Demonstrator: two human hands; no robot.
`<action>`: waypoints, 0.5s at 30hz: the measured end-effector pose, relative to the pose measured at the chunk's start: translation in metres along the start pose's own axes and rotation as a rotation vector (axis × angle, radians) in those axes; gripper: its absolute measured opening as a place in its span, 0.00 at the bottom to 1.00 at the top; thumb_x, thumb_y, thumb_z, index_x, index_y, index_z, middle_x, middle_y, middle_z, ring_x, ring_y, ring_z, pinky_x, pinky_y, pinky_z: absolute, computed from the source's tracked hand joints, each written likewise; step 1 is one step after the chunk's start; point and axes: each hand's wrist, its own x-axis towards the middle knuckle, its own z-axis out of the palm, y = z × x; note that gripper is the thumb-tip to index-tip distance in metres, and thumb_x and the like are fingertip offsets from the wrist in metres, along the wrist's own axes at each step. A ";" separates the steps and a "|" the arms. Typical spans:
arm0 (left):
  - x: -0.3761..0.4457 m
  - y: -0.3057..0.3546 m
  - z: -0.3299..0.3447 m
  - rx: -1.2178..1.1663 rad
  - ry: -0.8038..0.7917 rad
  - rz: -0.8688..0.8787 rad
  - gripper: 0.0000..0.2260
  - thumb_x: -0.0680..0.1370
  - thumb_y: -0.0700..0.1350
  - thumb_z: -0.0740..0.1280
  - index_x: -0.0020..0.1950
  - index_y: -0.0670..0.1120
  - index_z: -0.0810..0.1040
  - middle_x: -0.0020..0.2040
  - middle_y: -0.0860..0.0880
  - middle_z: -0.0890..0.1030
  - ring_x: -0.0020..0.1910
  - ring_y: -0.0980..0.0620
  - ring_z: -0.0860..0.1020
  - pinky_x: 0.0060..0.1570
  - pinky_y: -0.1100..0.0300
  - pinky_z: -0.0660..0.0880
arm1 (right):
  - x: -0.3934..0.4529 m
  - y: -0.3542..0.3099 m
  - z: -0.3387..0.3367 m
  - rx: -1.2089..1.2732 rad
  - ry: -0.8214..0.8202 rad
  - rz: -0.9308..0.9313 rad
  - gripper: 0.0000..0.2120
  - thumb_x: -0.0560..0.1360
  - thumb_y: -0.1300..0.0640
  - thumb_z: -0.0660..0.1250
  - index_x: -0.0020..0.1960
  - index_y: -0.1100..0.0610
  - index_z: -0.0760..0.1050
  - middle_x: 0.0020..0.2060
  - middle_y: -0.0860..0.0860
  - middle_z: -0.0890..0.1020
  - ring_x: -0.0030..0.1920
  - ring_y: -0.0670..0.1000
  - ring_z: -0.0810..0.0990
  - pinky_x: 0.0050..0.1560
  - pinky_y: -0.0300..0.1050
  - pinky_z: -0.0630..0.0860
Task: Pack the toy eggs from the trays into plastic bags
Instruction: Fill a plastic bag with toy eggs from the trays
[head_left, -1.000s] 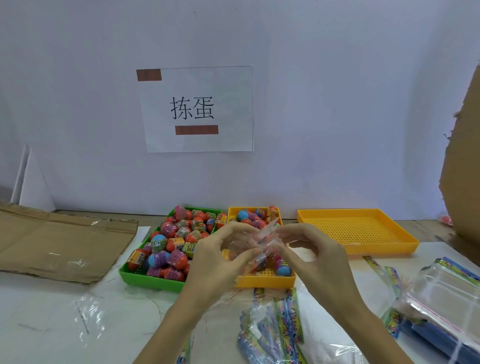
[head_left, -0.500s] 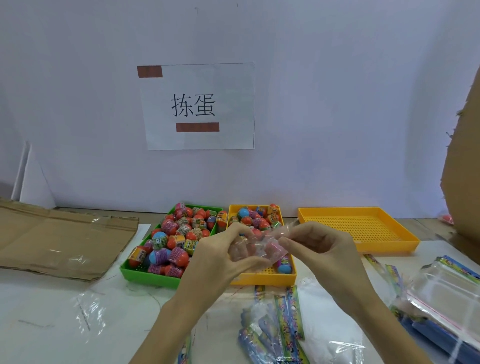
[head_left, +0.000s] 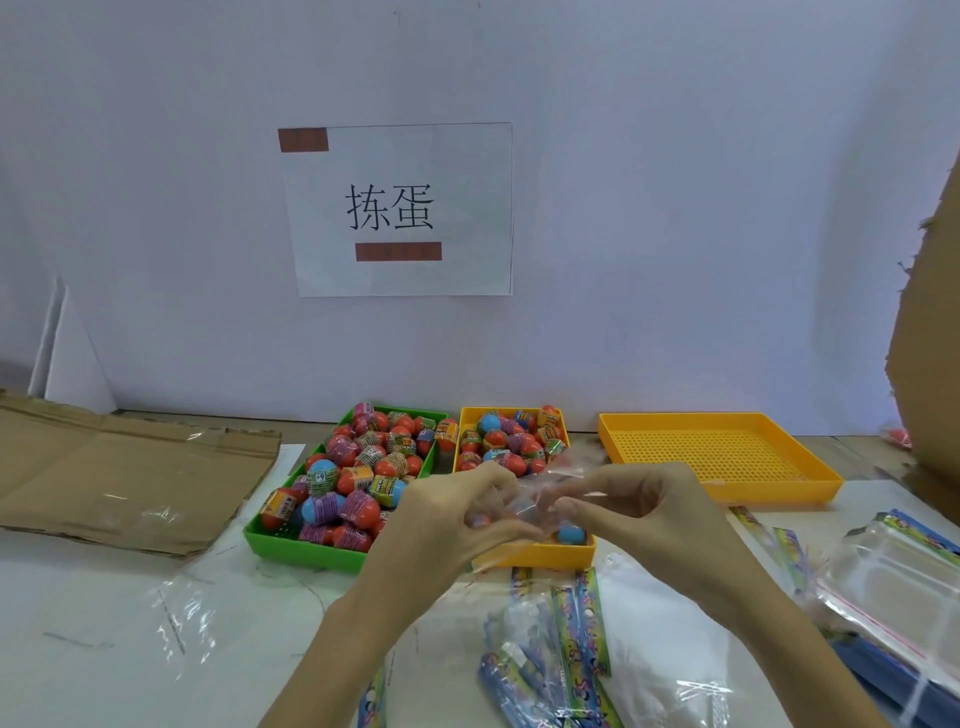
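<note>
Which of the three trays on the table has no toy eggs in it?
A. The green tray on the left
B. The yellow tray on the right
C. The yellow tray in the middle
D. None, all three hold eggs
B: the right yellow tray shows only its bare perforated floor, while the green tray and the middle yellow tray both hold toy eggs.

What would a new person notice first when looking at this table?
First, the green tray, heaped with bright toy eggs, left of centre. Beside it on the right stands a narrow yellow tray with fewer eggs, and further right an empty yellow tray. In front, the left hand and the right hand pinch a clear plastic bag between them; on the wall hangs a paper sign.
</note>
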 end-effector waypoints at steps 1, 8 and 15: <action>0.000 0.000 0.000 0.000 0.003 0.010 0.16 0.69 0.50 0.81 0.49 0.42 0.83 0.32 0.70 0.65 0.32 0.74 0.71 0.37 0.82 0.62 | 0.000 0.001 -0.001 -0.001 0.001 0.010 0.11 0.71 0.50 0.78 0.53 0.46 0.88 0.49 0.45 0.89 0.53 0.46 0.87 0.55 0.38 0.82; 0.000 0.000 0.003 -0.026 0.034 0.079 0.16 0.68 0.47 0.82 0.49 0.40 0.84 0.34 0.70 0.72 0.35 0.78 0.71 0.39 0.83 0.63 | 0.000 0.000 0.000 0.046 -0.091 0.009 0.09 0.74 0.48 0.76 0.51 0.50 0.88 0.49 0.50 0.89 0.53 0.51 0.87 0.58 0.45 0.83; -0.003 0.001 0.003 0.109 0.089 0.121 0.19 0.71 0.55 0.79 0.52 0.43 0.85 0.42 0.66 0.77 0.36 0.71 0.70 0.41 0.79 0.64 | 0.000 0.000 0.005 0.022 -0.149 0.001 0.07 0.78 0.50 0.73 0.55 0.45 0.87 0.49 0.48 0.89 0.46 0.46 0.86 0.46 0.39 0.81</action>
